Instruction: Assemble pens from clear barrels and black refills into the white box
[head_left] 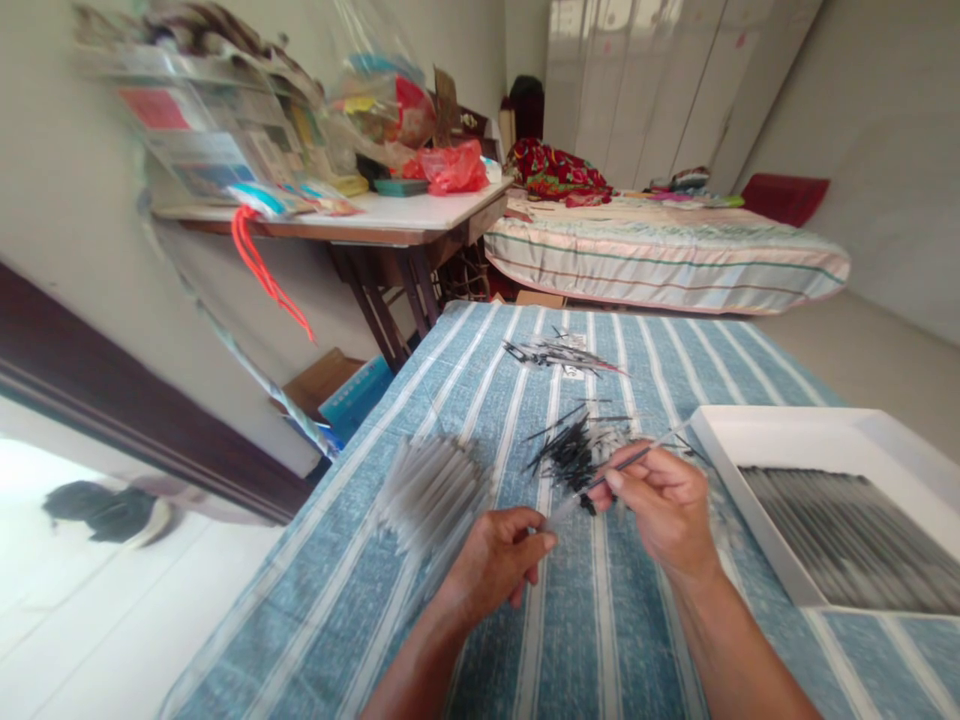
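My left hand (504, 552) pinches a narrow translucent plastic sleeve (559, 515) between thumb and fingers. My right hand (664, 500) grips a thin black stick (634, 458), its lower end at the mouth of the sleeve; whether it is inside I cannot tell. Just beyond the hands lies a loose pile of short black sticks (568, 450). A stack of translucent sleeves (431, 490) rests left of my left hand. To the right, a white open box (817, 425) contains rows of dark sticks that look sleeved (847, 540).
Everything lies on a blue-and-white striped tablecloth (570, 640). More thin sticks (562, 352) are scattered toward its far edge. Behind stand a side table (442, 210) with bags and a bed (660, 250). A cardboard box (319, 385) sits on the floor at left.
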